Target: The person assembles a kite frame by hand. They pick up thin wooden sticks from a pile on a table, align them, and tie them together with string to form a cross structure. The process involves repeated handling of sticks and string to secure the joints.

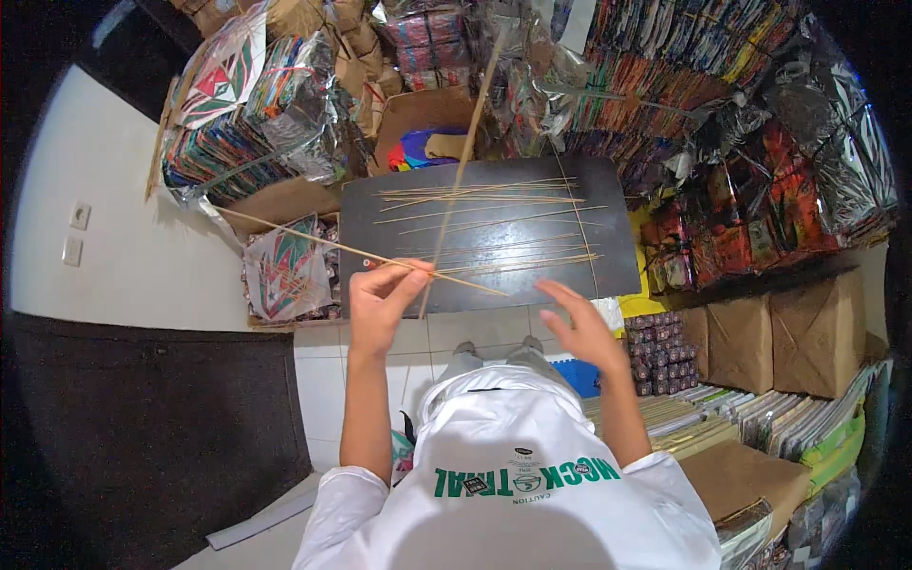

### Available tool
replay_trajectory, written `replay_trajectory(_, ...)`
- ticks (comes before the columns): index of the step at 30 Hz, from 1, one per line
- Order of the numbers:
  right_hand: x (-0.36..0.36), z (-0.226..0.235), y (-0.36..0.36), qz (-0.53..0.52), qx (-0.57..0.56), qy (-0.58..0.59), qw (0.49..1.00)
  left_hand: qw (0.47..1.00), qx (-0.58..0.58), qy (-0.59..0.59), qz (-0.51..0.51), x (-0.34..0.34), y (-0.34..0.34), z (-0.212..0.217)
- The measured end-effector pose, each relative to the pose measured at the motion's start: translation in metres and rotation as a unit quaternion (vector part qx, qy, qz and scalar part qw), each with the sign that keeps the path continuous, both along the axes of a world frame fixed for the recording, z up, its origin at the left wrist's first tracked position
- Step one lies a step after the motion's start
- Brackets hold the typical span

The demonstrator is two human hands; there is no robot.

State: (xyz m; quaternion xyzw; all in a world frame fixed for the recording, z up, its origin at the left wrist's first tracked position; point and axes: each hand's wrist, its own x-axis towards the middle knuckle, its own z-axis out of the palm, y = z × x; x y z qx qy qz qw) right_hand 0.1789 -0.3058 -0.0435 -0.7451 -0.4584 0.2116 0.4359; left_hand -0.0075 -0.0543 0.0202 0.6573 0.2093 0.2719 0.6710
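My left hand (384, 293) pinches two thin bamboo sticks where they cross, between thumb and fingertips, above the near edge of a dark table (366, 214). One bamboo stick (313, 237) slants from the upper left down to the right. The other bamboo stick (465, 157) rises steeply away from me and looks blurred. To the right, my right hand (581, 328) is held off the table's near edge, fingers apart and holding nothing. Several loose bamboo sticks (503, 223) lie across the tabletop, mostly side to side.
Tied stacks of printed sheets (228, 142) rise at the back left, and more bundles (665, 71) at the back right. A box with a printed kite-like sheet (285, 271) stands left of the table. Brown cartons (812, 328) and stacked small dark rolls (655, 353) sit on the right.
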Motion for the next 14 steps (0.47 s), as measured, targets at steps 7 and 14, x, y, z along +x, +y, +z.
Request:
replay_trajectory(7,-0.05,0.031,0.059,0.083,0.182,0.384,0.901,0.997,0.044,-0.041,-0.052,0.03,-0.025,0.006)
replay_trajectory(14,-0.063,0.056,0.057,0.095,0.104,0.305,0.942,0.981,0.191,0.016,0.015,0.027,-0.028,-0.001)
